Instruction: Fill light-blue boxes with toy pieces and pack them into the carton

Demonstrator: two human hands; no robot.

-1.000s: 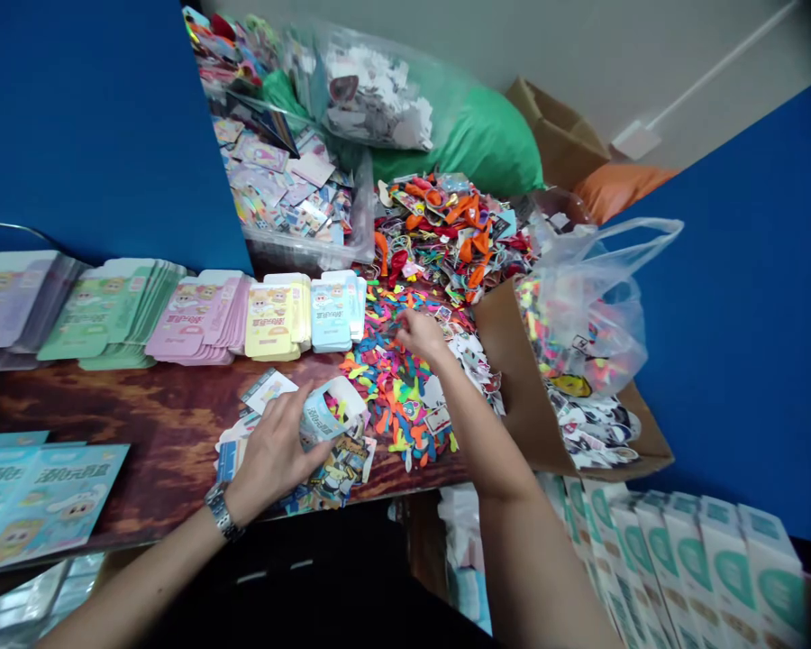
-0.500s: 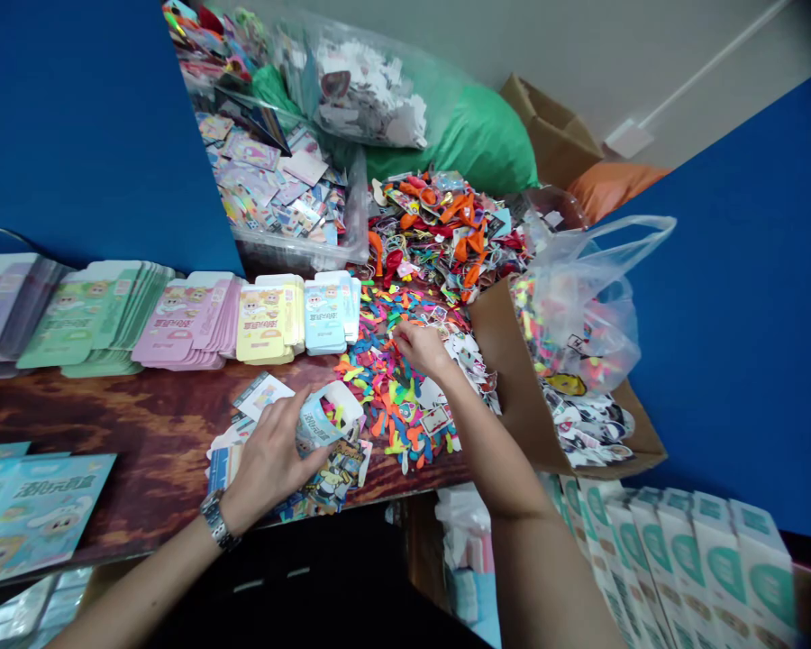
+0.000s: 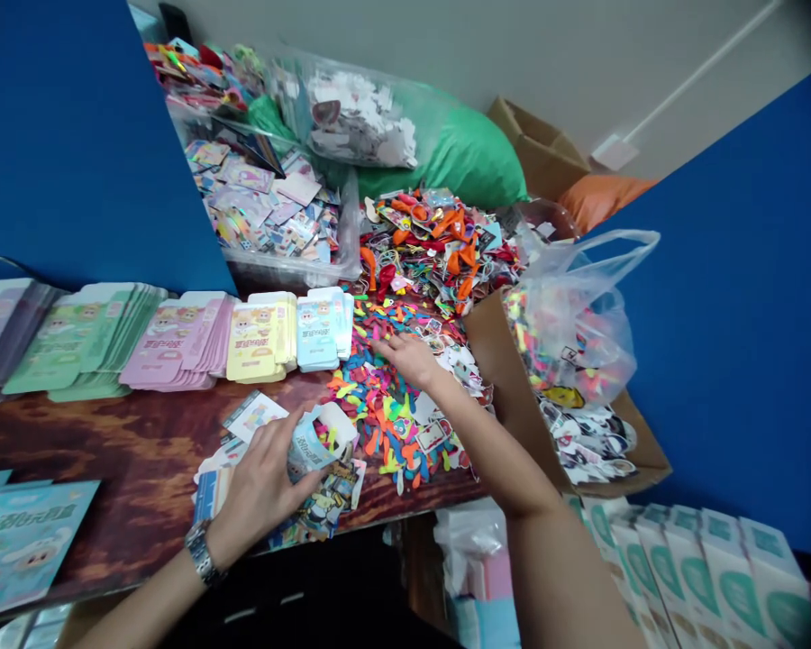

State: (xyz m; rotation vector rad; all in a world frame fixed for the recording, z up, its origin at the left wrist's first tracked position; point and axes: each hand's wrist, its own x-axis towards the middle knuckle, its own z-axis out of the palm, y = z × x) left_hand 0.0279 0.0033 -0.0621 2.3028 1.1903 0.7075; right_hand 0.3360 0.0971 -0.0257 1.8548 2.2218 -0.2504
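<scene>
My left hand (image 3: 262, 482) is wrapped round a small light-blue printed box (image 3: 309, 448), tilted with its open top to the right. Bright balloon-like pieces show inside it. Under and beside the box lie printed cards (image 3: 253, 415) and stickers near the table's front edge. My right hand (image 3: 409, 359) rests palm down over the pile of small colourful pieces (image 3: 385, 406), fingers stretched toward the left; nothing shows between them. White cut-out stickers (image 3: 456, 361) lie just right of that hand.
Stacks of flat cartons, among them yellow (image 3: 260, 338) and pink (image 3: 176, 342), line the back left. Behind are a clear bin (image 3: 297, 266) of cards and a heap of orange trinkets (image 3: 446, 239). A cardboard box (image 3: 506, 388) with a plastic bag (image 3: 581, 333) stands right.
My right hand has opened from a bunched pinch, its fingers now spread over the pile slightly further left. The left hand still holds the box. The whole view has shifted a little.
</scene>
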